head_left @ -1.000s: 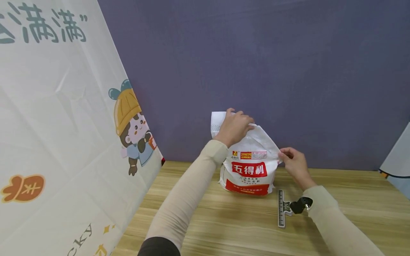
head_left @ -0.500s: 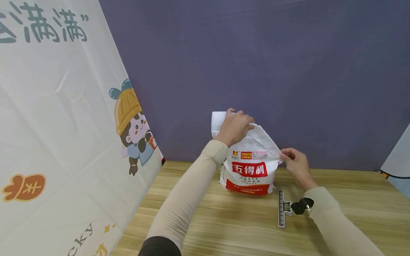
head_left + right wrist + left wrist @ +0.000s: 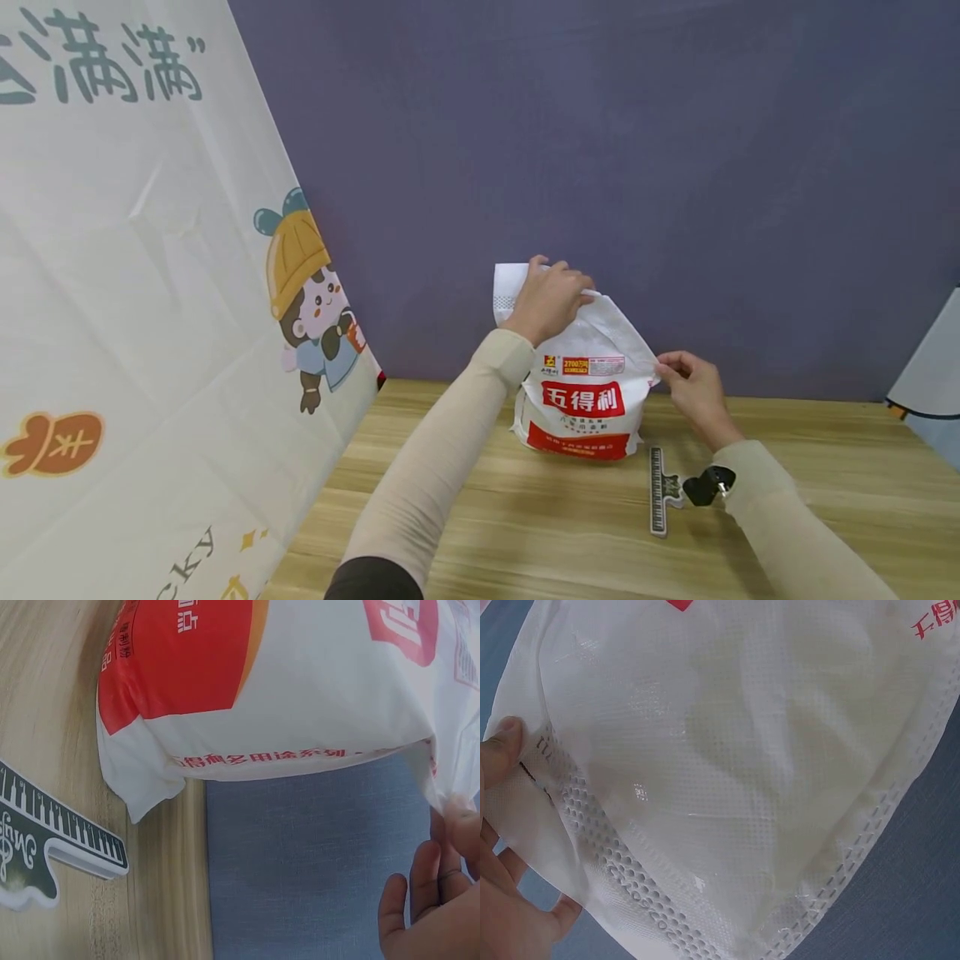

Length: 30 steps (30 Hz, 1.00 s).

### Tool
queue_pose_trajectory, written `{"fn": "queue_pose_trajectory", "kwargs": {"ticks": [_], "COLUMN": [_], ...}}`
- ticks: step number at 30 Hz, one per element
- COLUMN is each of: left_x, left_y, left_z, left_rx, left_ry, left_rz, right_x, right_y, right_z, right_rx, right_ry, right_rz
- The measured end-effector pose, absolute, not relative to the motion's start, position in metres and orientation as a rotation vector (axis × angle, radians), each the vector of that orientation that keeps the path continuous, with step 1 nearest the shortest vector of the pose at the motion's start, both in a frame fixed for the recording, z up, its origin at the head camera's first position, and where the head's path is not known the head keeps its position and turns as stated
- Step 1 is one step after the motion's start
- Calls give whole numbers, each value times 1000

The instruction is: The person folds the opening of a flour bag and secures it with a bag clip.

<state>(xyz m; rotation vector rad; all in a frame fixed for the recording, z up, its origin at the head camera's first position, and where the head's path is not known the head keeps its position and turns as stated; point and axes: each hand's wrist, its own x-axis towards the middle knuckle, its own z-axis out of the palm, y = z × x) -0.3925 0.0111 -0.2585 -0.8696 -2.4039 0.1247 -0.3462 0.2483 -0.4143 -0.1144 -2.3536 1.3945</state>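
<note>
A white flour bag (image 3: 583, 417) with red print stands upright at the back of the wooden table. My left hand (image 3: 551, 296) grips its top edge, thumb on one face and fingers behind, as the left wrist view shows with the bag's stitched seam (image 3: 840, 877). My right hand (image 3: 693, 392) pinches the bag's right side below the top; in the right wrist view the thumb (image 3: 461, 825) presses the white film against the fingers. A clip (image 3: 662, 492) with a piano-key pattern lies on the table to the right of the bag, in front of my right hand.
A blue-grey cloth wall (image 3: 637, 167) rises right behind the bag at the table's (image 3: 487, 525) back edge. A white printed sheet (image 3: 150, 292) hangs along the left side. A small black device (image 3: 708, 485) sits at my right wrist, close over the clip.
Both hands keep their hold on the bag in nearly the same places. Only a very slight shift of the whole view shows.
</note>
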Motion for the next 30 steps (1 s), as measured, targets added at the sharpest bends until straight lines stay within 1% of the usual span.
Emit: {"fn": "queue_pose_trajectory", "kwargs": {"ticks": [15, 30], "left_x": [-394, -394], "left_y": [12, 12], "left_z": [-259, -260], "left_rx": [-865, -856], "left_ry": [-2407, -2386], "left_rz": [120, 116], "right_x": [-342, -335], "right_y": [252, 255], "right_z": [-414, -414], "right_rx": [-67, -112], "right_ry": [-2382, -2476], "right_rz": [1378, 1342]}}
